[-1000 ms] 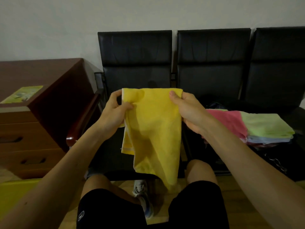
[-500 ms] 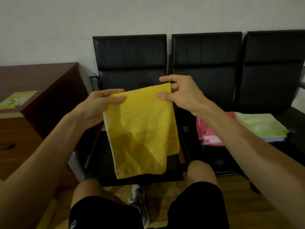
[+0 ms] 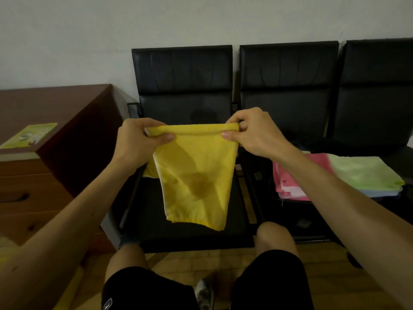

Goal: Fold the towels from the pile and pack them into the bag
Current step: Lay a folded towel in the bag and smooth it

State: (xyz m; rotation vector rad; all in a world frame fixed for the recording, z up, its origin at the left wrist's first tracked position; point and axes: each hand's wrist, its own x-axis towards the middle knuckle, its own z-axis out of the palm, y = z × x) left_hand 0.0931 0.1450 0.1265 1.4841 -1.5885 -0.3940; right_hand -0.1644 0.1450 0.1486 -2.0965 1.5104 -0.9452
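1. Yellow towel (image 3: 196, 175) hangs in the air over the black seat (image 3: 185, 240) in front of the knees. It is doubled over, and its top fold is stretched level between both hands.
2. Left hand (image 3: 138, 142) pinches the top left corner, thumb on the near face. Right hand (image 3: 252, 133) pinches the top right corner between thumb and forefinger, with the other fingers curled in.
3. Judged step: mid-fold, with at least one more fold needed before packing.
4. Doing it well:
   - The bottom edge slants, its right corner hanging lower than its left.
   - A paler back layer shows along the left side.
   - Keep the top taut and square the layers before bringing the two corners together, or the misalignment will carry into the next fold.
5. Pile (image 3: 357, 175) of pink and green towels lies on the neighbouring seat to the right, well apart from the held towel.
6. Hard to make out:
   - The bag is not clearly visible. A dark shape behind the pile may be it, but I cannot tell.
   - The right forearm covers the near edge of the pile.
   - The towel's back layer is mostly hidden.
   - Dim light blurs the detail on the seats.
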